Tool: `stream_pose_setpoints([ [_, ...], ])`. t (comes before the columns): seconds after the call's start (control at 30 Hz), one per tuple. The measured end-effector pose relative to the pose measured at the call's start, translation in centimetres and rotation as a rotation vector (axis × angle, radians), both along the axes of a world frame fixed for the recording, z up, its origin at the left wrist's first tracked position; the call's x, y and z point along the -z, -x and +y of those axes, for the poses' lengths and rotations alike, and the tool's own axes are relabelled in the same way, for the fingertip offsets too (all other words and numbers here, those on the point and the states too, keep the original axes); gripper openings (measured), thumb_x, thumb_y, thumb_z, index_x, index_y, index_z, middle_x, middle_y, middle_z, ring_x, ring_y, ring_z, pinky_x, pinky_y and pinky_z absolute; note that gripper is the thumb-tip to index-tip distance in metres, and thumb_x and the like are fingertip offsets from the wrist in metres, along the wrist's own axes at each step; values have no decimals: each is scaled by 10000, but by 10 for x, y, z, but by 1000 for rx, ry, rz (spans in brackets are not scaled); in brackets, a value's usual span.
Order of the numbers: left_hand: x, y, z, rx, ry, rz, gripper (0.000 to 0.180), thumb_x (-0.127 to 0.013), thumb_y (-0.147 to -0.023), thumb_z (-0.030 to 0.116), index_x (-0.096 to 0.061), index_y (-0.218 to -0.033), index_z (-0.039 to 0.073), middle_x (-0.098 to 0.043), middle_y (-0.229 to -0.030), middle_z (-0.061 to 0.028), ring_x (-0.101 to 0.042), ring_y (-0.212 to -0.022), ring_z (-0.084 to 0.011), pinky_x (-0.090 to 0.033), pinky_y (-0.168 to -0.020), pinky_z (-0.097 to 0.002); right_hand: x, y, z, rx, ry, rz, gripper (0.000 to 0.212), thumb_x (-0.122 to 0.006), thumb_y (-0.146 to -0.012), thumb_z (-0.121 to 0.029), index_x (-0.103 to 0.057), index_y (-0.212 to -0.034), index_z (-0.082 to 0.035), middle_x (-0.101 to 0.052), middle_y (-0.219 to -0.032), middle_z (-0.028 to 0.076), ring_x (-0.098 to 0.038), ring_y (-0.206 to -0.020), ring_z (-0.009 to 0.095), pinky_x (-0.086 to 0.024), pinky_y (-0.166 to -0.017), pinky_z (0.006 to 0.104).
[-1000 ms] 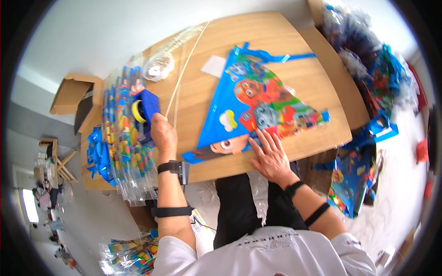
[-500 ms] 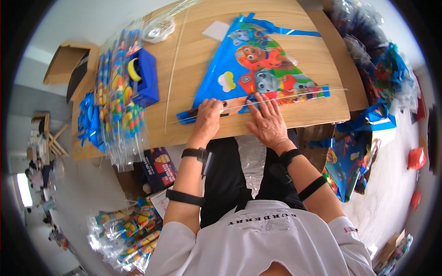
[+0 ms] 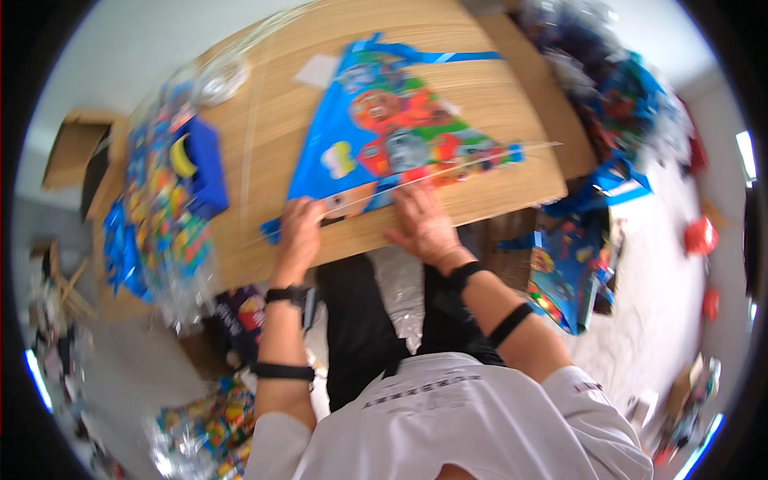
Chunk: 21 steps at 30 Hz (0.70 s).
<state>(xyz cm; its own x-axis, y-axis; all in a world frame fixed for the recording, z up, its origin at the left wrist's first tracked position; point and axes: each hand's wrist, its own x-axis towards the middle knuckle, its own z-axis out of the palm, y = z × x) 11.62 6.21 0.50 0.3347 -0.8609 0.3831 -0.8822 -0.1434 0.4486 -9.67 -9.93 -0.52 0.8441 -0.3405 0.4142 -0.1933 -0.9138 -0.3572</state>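
A triangular blue kite sheet (image 3: 318, 172) printed with cartoon dogs lies on the wooden table, a blue ribbon tail (image 3: 460, 57) trailing from its far tip. Along the near edge, folded or rolled into a band, runs a thin pale rod (image 3: 468, 166) that sticks out past the right end. My left hand (image 3: 298, 232) is closed over the band near its left end, fingers bent; whether it also pinches the rod is hidden. My right hand (image 3: 422, 220) lies with outstretched fingers on the middle of the band and the rod. The picture is somewhat blurred.
Left of the kite stand a blue tape dispenser (image 3: 206, 170) and a pile of colourful plastic-wrapped rolls (image 3: 164, 208). Behind them sits a clear roll (image 3: 222, 80). A white card (image 3: 317, 70) touches the kite's far side. Bagged goods (image 3: 632, 104) crowd the right side.
The whole view has shifted, so table, kite and hands appear further left. Both hands keep nearly the same places on the kite's near edge.
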Motion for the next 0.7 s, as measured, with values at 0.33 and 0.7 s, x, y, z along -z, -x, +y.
stream_pose_setpoints([
  [0.33, -9, 6, -4, 41, -58, 7, 109, -569, -820, -41, -479, -849, 14, -502, -841, -125, -498, -850, -332, -423, -764, -429, -12, 5, 0, 33, -46, -33, 756, -723, -733, -369, -447, -1349, -28, -469, -1204, 148, -450, -1189, 347, -319, -1097, 472],
  [0.7, -8, 2, -5, -3, -68, 24, 113, -501, -835, -1, -579, -909, 34, -539, -874, -136, -525, -894, -347, -424, -788, -450, 1, -3, 4, 104, 48, 61, 652, -685, -786, -373, -498, -1327, -62, -406, -1355, 183, -355, -1304, 378, -247, -1125, 533],
])
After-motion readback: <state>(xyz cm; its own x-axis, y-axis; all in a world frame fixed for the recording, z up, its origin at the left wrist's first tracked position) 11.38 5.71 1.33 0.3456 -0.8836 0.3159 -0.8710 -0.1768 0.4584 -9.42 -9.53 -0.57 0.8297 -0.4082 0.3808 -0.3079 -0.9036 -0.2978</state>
